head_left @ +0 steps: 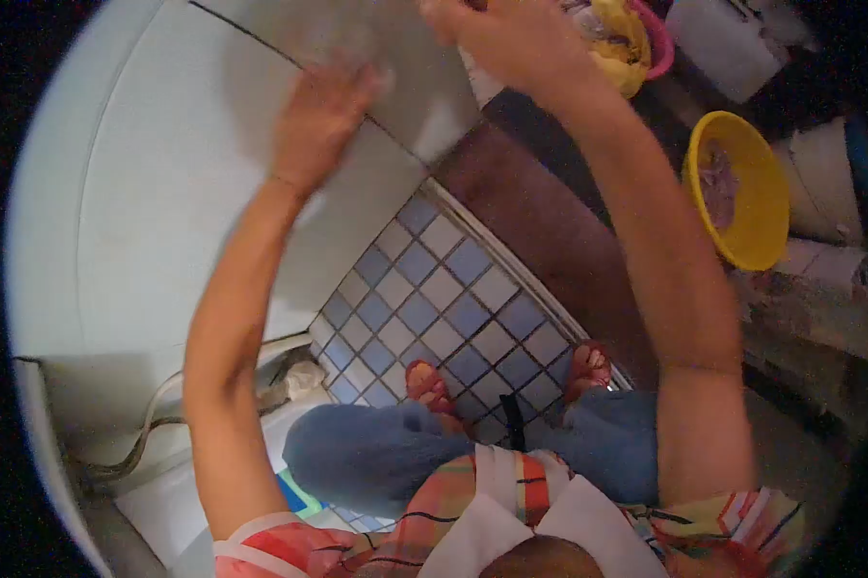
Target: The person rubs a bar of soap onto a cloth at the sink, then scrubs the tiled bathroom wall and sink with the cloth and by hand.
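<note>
My left hand [323,120] is raised in front of a pale panel [174,193] with a dark seam. Its fingers are smeared by motion, and a faint whitish blur lies just beyond them; what it is cannot be made out. My right hand [506,43] is at the top edge, partly cut off. Its fingers are curled, with a small dark thing between them that is too hidden to name.
A yellow basin [757,193] with purplish contents stands at the right. Above it are a yellow bag [622,48] and a pink basin [657,39]. Blue and white floor tiles [468,260] surround my sandalled feet. A hose [150,424] runs at lower left.
</note>
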Motion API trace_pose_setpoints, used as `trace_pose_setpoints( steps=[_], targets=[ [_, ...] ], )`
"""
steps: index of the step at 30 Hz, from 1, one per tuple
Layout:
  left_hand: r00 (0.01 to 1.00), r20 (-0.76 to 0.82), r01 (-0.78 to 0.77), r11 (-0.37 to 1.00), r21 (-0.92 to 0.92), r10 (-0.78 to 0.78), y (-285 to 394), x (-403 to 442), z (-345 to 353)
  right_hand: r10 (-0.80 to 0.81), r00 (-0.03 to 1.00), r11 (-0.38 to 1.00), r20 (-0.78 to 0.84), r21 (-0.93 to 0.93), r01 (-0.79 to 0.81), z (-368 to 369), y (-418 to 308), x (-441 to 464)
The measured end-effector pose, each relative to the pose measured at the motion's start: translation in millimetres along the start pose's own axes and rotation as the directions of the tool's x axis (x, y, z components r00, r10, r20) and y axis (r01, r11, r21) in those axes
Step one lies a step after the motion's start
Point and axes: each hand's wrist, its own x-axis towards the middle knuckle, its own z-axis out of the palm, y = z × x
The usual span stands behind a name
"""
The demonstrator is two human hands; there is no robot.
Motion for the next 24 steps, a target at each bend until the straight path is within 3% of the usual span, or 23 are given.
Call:
trace_pose_setpoints(
  steps=[2, 3, 4, 5, 6, 7, 8, 9, 11, 12, 13, 14, 15, 17, 18, 19, 21, 24],
  targets=[
    [0.986, 0.089, 0.167, 0.886, -0.432, -0.142, 44.4, -11.6, 27.8, -0.059, 0.998, 0.997, 0.007, -0.050, 0.059, 9.9, 27.0, -8.8],
    [0.987, 0.072, 0.161, 0.881, -0.445, -0.144, 60.8, -10.2, 23.4, -0.106, 0.994, 0.992, 0.028, -0.072, 0.107, 15.3, 39.9, -16.4],
    [0.899, 0.262, 0.418, 0.510, -0.752, -0.350, 78.2, -13.8, 16.5, -0.037, 0.999, 0.985, 0.031, -0.165, 0.042, 17.9, 44.5, -29.1],
    [0.748, 0.514, 0.561, -0.015, -0.828, -0.420, 88.5, -18.7, 11.9, 0.126, 0.968, 0.984, 0.215, -0.151, -0.094, 24.2, 54.5, -34.4],
    [0.743, 0.510, 0.559, -0.018, -0.829, -0.433, 96.2, -22.2, 10.0, 0.265, 0.882, 0.963, 0.388, -0.158, -0.220, 32.4, 65.8, -41.3],
    [0.670, 0.606, 0.496, -0.349, -0.795, -0.429, 101.2, -25.7, 11.1, 0.349, 0.776, 0.886, 0.525, 0.086, -0.456, 48.3, 82.0, -55.1],
    [0.614, 0.688, 0.363, -0.637, -0.681, -0.386, 103.6, -29.2, 10.1, 0.480, 0.659, 0.773, 0.578, 0.075, -0.629, 52.3, 69.2, -67.4],
    [0.616, 0.678, 0.344, -0.638, -0.689, -0.400, 104.3, -31.5, 2.9, 0.365, 0.632, 0.731, 0.683, 0.210, -0.649, 71.1, 90.9, -79.0],
    [0.529, 0.749, 0.196, -0.802, -0.564, -0.398, 109.8, -31.7, -5.9, 0.326, 0.600, 0.758, 0.731, 0.176, -0.628, 78.3, 86.8, -91.9],
    [0.520, 0.753, 0.178, -0.811, -0.557, -0.403, 109.5, -35.3, -4.5, 0.281, 0.564, 0.693, 0.777, 0.243, -0.679, 84.0, 85.6, -93.0],
    [0.471, 0.743, 0.230, -0.747, -0.624, -0.476, 109.6, -43.1, -2.6, 0.231, 0.528, 0.615, 0.817, 0.298, -0.731, 90.2, 82.4, -94.3],
    [0.427, 0.723, 0.296, -0.672, -0.679, -0.543, 113.8, -48.4, -1.5, 0.207, 0.575, 0.651, 0.792, 0.328, -0.685, 89.1, 84.3, -93.2],
    [0.420, 0.733, 0.292, -0.684, -0.668, -0.535, 117.8, -55.2, 2.4, 0.218, 0.563, 0.646, 0.797, 0.315, -0.695, 88.8, 86.5, -95.5],
    [0.533, 0.718, 0.565, -0.444, -0.696, -0.448, 124.3, -65.4, 12.7, 0.245, 0.675, 0.791, 0.696, 0.258, -0.554, 82.4, 80.5, -98.8],
    [0.536, 0.724, 0.557, -0.463, -0.690, -0.435, 130.1, -68.2, 18.4, 0.320, 0.624, 0.825, 0.713, 0.115, -0.554, 72.8, 78.4, -99.0],
    [0.562, 0.758, 0.538, -0.549, -0.640, -0.332, 134.0, -68.7, 17.8, 0.342, 0.615, 0.821, 0.711, 0.093, -0.563, 69.3, 78.9, -105.2],
    [0.596, 0.773, 0.509, -0.643, -0.572, -0.216, 142.2, -68.6, 16.0, 0.421, 0.468, 0.671, 0.777, 0.080, -0.737, 59.5, 80.6, -116.4],
    [0.625, 0.773, 0.442, -0.766, -0.467, -0.110, 156.1, -63.9, 6.8, 0.492, 0.394, 0.594, 0.776, 0.032, -0.804, 45.6, 85.6, -144.1]
  ],
)
